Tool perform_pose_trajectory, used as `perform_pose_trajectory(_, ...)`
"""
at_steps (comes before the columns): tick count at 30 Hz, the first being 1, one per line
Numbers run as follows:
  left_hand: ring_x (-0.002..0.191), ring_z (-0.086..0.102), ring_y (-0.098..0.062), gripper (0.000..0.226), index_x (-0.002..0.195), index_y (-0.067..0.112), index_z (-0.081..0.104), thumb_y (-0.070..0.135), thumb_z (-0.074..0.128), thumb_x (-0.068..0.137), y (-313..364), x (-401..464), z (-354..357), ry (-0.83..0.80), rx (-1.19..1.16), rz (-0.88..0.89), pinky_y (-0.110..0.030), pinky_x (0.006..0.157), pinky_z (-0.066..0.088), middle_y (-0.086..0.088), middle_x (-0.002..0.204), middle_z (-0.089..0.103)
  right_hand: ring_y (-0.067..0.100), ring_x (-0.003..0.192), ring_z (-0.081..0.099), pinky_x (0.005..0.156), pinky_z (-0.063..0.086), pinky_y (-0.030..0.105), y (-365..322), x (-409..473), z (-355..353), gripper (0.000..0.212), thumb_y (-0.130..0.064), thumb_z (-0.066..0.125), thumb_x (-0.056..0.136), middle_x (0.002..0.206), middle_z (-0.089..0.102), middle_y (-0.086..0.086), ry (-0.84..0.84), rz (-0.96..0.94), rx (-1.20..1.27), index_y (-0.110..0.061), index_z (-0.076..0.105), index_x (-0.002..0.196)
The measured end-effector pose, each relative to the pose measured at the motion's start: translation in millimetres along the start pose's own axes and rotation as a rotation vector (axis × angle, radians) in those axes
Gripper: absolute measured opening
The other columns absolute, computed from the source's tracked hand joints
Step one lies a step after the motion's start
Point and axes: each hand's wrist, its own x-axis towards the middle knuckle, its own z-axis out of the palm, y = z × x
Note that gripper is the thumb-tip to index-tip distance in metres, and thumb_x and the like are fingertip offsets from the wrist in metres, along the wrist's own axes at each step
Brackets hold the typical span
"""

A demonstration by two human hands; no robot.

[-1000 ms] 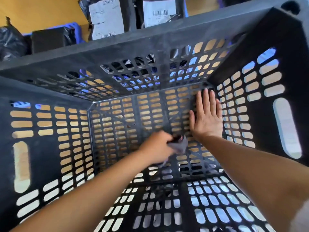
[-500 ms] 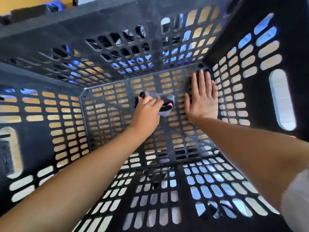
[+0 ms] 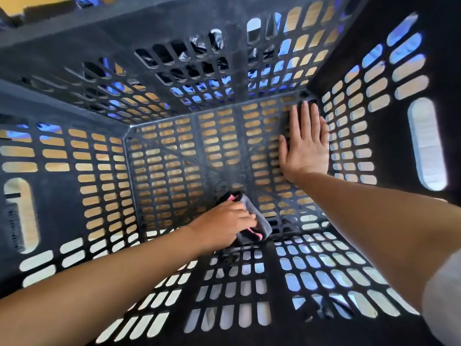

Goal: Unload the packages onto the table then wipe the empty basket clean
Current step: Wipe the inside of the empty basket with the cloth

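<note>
I look straight down into a deep black slotted basket point(image 3: 189, 28) that holds no packages. My left hand point(image 3: 222, 224) grips a grey cloth with pink trim point(image 3: 252, 221) and holds it against the basket floor near its front edge. My right hand point(image 3: 305, 143) lies flat, fingers straight, on the floor at the far right corner. Dark packages point(image 3: 199, 48) show only as shapes through the slots of the far wall.
The basket's four tall walls close in round both arms. A long handle slot point(image 3: 426, 143) opens in the right wall and another handle slot point(image 3: 21, 216) in the left. A wooden surface shows through the floor slots.
My left hand has drawn the cloth back from the far middle of the floor to its near edge. My right hand has stayed flat in the far right corner.
</note>
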Motion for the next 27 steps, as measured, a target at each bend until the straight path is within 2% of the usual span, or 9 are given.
perform_pose_trajectory(3, 0.115, 0.046, -0.019, 0.037, 0.117, 0.011, 0.062, -0.002, 0.048, 0.086, 7, 0, -3, -0.166, 0.019, -0.004, -0.036, 0.109, 0.016, 0.000, 0.113, 0.064, 0.027, 0.153, -0.001, 0.124, 0.007, 0.046, 0, 0, 0, 0.066, -0.041, 0.024, 0.102, 0.166, 0.003, 0.011, 0.005, 0.005, 0.012, -0.012, 0.006, 0.159)
perform_pose_trajectory(7, 0.103, 0.045, -0.019, 0.026, 0.094, 0.017, 0.052, -0.005, 0.046, 0.083, 14, 1, -13, -0.246, -0.076, -0.013, -0.037, 0.101, 0.029, -0.001, 0.101, 0.061, 0.027, 0.153, -0.002, 0.124, 0.006, 0.045, 1, 0, 1, 0.066, -0.042, 0.023, 0.102, 0.166, 0.002, 0.011, 0.008, 0.000, 0.008, -0.012, 0.006, 0.159)
perform_pose_trajectory(10, 0.092, 0.054, -0.021, 0.027, 0.093, 0.020, 0.061, 0.001, 0.046, 0.081, 10, 9, -24, -0.336, -0.321, -0.163, -0.044, 0.084, 0.047, -0.002, 0.096, 0.062, 0.026, 0.153, -0.003, 0.124, 0.004, 0.044, 1, 0, 2, 0.066, -0.042, 0.023, 0.103, 0.166, 0.001, 0.010, 0.006, -0.002, 0.007, -0.012, 0.005, 0.159)
perform_pose_trajectory(12, 0.078, 0.056, -0.021, 0.021, 0.094, 0.014, 0.065, 0.004, 0.050, 0.084, 7, 20, -41, -0.421, -0.395, -0.251, -0.039, 0.071, 0.049, -0.006, 0.088, 0.065, 0.026, 0.153, -0.002, 0.124, 0.001, 0.043, 1, 0, 2, 0.066, -0.042, 0.023, 0.103, 0.166, 0.002, 0.010, 0.006, 0.000, 0.025, -0.012, 0.006, 0.159)
perform_pose_trajectory(15, 0.080, 0.059, -0.018, 0.025, 0.110, 0.014, 0.065, 0.005, 0.057, 0.089, 3, 33, -70, -0.473, -0.619, -0.434, -0.030, 0.072, 0.048, -0.011, 0.101, 0.069, 0.026, 0.153, -0.002, 0.124, 0.000, 0.042, 1, -2, 0, 0.065, -0.042, 0.023, 0.103, 0.167, 0.002, 0.009, -0.009, -0.005, 0.031, -0.013, 0.006, 0.159)
perform_pose_trajectory(19, 0.096, 0.060, -0.014, 0.027, 0.120, 0.015, 0.063, 0.018, 0.065, 0.093, -5, 21, -106, -0.111, -0.864, -0.655, -0.024, 0.074, 0.046, -0.002, 0.113, 0.065, 0.026, 0.153, -0.003, 0.123, -0.002, 0.042, 1, -1, -2, 0.065, -0.043, 0.022, 0.103, 0.167, 0.001, 0.009, -0.024, -0.001, 0.051, -0.014, 0.006, 0.159)
perform_pose_trajectory(21, 0.100, 0.062, -0.018, 0.031, 0.121, 0.016, 0.063, 0.025, 0.068, 0.092, -7, 8, -116, 0.092, -0.943, -0.758, -0.029, 0.080, 0.048, -0.004, 0.117, 0.065, 0.025, 0.153, -0.005, 0.124, -0.002, 0.042, 1, -2, -4, 0.065, -0.044, 0.021, 0.103, 0.167, -0.001, 0.009, -0.043, -0.009, 0.051, -0.013, 0.005, 0.159)
perform_pose_trajectory(24, 0.104, 0.066, -0.021, 0.045, 0.125, 0.020, 0.061, 0.041, 0.073, 0.086, -4, -11, -122, 0.278, -1.010, -0.887, -0.039, 0.096, 0.052, -0.003, 0.117, 0.067, 0.026, 0.153, -0.007, 0.123, -0.002, 0.046, -3, -2, -9, 0.064, -0.040, 0.021, 0.104, 0.166, -0.003, 0.009, -0.103, 0.013, 0.054, -0.013, 0.003, 0.159)
perform_pose_trajectory(27, 0.107, 0.062, -0.018, 0.057, 0.136, 0.020, 0.053, 0.048, 0.068, 0.089, 9, -28, -129, 0.416, -1.048, -0.919, -0.039, 0.099, 0.051, 0.002, 0.121, 0.062, 0.029, 0.153, -0.007, 0.121, 0.000, 0.054, -30, 3, -35, 0.067, -0.026, 0.033, 0.099, 0.166, -0.005, 0.011, -0.226, 0.167, 0.145, -0.014, 0.006, 0.159)
